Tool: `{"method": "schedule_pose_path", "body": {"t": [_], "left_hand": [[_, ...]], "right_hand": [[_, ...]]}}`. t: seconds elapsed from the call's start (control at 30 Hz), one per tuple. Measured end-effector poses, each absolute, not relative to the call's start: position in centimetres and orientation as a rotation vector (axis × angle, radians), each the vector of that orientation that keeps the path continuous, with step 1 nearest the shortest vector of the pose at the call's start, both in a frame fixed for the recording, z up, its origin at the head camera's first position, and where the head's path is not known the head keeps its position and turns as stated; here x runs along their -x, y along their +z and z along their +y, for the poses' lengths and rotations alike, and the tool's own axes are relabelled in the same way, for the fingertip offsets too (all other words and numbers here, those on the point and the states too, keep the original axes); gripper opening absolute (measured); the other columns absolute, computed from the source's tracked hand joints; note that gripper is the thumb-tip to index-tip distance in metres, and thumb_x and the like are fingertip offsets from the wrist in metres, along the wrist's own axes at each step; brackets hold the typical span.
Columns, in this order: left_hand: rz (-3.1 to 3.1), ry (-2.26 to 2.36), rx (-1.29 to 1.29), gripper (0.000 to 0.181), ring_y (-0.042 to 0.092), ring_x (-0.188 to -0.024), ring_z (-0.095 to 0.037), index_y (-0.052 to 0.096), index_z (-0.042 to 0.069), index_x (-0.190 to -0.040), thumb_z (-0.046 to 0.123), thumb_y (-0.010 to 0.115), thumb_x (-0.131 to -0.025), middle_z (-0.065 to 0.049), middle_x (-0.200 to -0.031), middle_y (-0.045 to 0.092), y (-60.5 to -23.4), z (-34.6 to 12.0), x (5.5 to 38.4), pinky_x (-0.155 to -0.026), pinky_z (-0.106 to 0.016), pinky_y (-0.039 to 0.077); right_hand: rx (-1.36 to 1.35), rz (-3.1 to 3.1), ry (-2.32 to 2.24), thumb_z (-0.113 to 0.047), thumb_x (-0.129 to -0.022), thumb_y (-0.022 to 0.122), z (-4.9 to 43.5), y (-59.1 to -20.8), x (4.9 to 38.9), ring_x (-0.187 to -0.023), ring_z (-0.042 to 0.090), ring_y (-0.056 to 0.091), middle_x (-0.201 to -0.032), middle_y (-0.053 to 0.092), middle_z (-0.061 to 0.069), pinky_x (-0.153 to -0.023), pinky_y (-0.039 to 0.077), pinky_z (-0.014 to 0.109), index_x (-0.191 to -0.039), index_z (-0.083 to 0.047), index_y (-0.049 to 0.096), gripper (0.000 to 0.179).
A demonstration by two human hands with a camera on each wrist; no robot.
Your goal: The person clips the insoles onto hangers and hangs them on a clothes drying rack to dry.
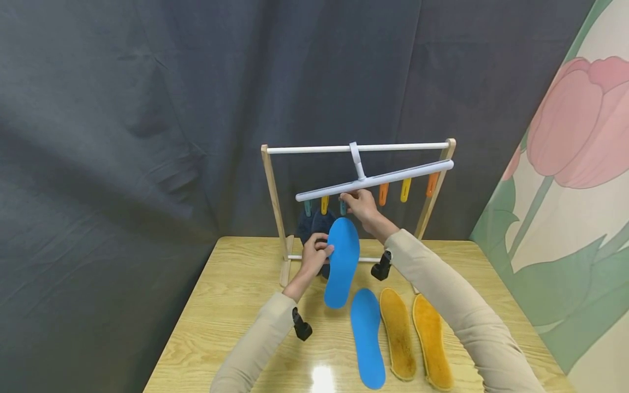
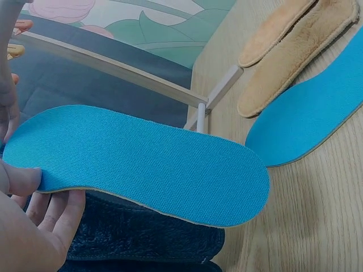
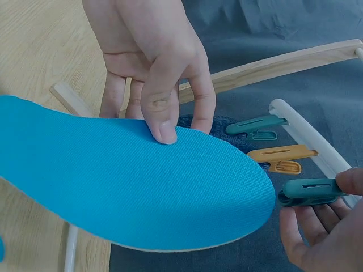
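My left hand (image 1: 314,255) grips a bright blue insole (image 1: 343,265) by its side edge, thumb on the upper face and fingers beneath. The insole's rounded end points up at a teal clip (image 3: 311,190), right at the clip's mouth in the right wrist view. My right hand (image 1: 365,209) pinches that clip between thumb and fingers, just under the white hanger (image 1: 403,175). Behind the left hand, dark blue fuzzy insoles (image 2: 142,229) hang from a teal clip (image 3: 255,124) and a yellow clip (image 3: 282,153); the held insole partly hides them.
The hanger tilts, its right end higher, hooked on the white bar (image 1: 309,149) of a wooden-sided rack (image 1: 273,191). Orange and yellow clips (image 1: 405,190) hang at its right. Another blue insole (image 1: 367,338) and two tan fuzzy insoles (image 1: 399,335) lie on the wooden table (image 1: 221,305).
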State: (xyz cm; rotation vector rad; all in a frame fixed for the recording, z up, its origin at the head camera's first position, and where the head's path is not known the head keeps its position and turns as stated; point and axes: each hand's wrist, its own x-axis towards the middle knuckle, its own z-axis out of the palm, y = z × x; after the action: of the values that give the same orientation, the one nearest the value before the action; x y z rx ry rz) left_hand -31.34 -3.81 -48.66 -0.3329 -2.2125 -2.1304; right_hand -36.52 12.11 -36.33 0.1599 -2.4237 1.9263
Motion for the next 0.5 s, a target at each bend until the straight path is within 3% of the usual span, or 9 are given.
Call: {"method": "schedule_pose_path", "body": {"t": [0.1,0.27,0.5], "left_hand": [[-2.194,-2.093,0.371,0.034,0.064,-0.094,-0.028,0.052,0.015,-0.133,0.019,0.061,-0.1,-0.013,-0.104,0.064,-54.5,-3.6,35.8,-0.08,-0.041,0.055],[-2.173,-2.051,0.381,0.04,0.065,-0.095,-0.023,0.05,0.032,-0.135,0.04,0.062,-0.097,-0.006,-0.105,0.063,-63.6,-3.0,43.5,-0.079,-0.039,0.056],[-2.155,-2.06,0.353,0.039,0.065,-0.094,-0.025,0.05,0.033,-0.134,0.036,0.064,-0.097,-0.007,-0.107,0.062,-65.8,-2.8,45.4,-0.077,-0.04,0.056]], "right_hand": [[-0.139,-2.417,1.938,-0.016,-0.105,0.049,12.0,-36.3,36.4,-0.114,0.035,0.052,-0.125,0.056,0.023,-0.095,0.048,0.043,-0.125,0.007,0.057,0.031],[-0.12,-2.411,1.939,-0.016,-0.106,0.048,11.9,-36.1,36.4,-0.116,0.035,0.052,-0.127,0.055,0.023,-0.095,0.048,0.042,-0.126,0.007,0.056,0.032],[-0.1,-2.411,1.96,-0.017,-0.106,0.048,11.7,-36.1,36.4,-0.118,0.033,0.052,-0.129,0.054,0.023,-0.094,0.049,0.037,-0.127,0.007,0.056,0.033]]}}
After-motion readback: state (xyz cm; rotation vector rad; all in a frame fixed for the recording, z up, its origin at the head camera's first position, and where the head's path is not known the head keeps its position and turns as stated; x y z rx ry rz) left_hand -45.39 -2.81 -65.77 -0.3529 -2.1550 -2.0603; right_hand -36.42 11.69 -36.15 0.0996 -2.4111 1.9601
